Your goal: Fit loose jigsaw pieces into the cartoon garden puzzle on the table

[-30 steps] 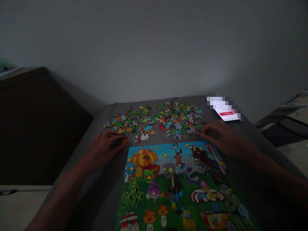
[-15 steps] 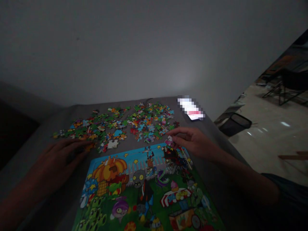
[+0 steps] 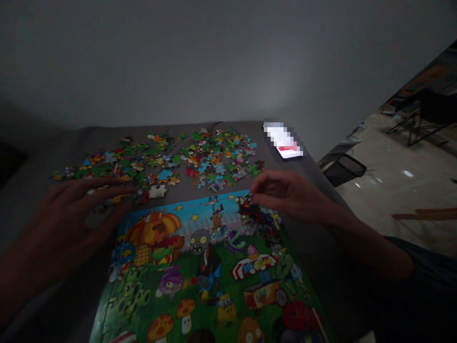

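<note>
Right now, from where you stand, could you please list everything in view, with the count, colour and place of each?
jigsaw picture board: one, multicoloured cartoon scene, nearest the hands
loose jigsaw pieces: many, mixed colours, two heaps beyond the board
smartphone: one, lit screen, partly pixelated, right of the heaps
grey fabric surface: one, grey, under the board
mesh wastebasket: one, black, on the floor at right
folding chair: one, dark, farther right
wall: one, pale grey, behind
left hand: curled, beside the board
right hand: fingertips pinched at the board's top edge
</note>
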A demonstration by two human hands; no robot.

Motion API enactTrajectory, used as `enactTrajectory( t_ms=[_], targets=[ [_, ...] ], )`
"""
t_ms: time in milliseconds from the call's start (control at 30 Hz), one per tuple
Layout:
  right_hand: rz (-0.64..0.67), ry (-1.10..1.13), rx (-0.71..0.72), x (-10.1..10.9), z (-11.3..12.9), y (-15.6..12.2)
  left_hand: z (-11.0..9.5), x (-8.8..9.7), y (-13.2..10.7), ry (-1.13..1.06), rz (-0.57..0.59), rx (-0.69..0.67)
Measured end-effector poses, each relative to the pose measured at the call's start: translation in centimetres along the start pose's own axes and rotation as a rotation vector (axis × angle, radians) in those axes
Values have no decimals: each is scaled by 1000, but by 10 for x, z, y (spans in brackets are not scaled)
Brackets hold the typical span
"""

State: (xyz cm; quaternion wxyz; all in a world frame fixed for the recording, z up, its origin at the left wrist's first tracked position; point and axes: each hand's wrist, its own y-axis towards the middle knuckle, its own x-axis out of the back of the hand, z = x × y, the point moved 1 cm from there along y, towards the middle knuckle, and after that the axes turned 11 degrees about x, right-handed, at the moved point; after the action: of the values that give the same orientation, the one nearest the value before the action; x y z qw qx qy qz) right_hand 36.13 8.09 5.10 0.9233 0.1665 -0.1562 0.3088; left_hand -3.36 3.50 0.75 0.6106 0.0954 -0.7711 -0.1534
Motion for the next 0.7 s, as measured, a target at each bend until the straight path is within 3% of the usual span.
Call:
enactTrajectory(
  t_ms=[100, 200, 333, 400, 433, 567, 700],
  targets=[
    [46, -73, 12, -2, 6, -2, -17, 3, -2, -63, 18, -130],
    [121, -38, -17, -7, 10, -7, -29, 4, -2, -63, 85, -167],
    [245, 17, -23, -29, 28, -22, -41, 9, -3, -31, 210, -90],
    [354, -49, 73, -46, 44, -34, -44, 12, -3, -47, 205, -47],
    [439, -65, 121, -56, 52, -40, -45, 13, -3, -38, 263, -46],
    [845, -137, 240, -93, 75, -64, -41, 11, -1, -99, 115, -89],
    [969, -258, 415, -118, 80, -75, -36, 6, 2, -123, 56, -133]
  ],
)
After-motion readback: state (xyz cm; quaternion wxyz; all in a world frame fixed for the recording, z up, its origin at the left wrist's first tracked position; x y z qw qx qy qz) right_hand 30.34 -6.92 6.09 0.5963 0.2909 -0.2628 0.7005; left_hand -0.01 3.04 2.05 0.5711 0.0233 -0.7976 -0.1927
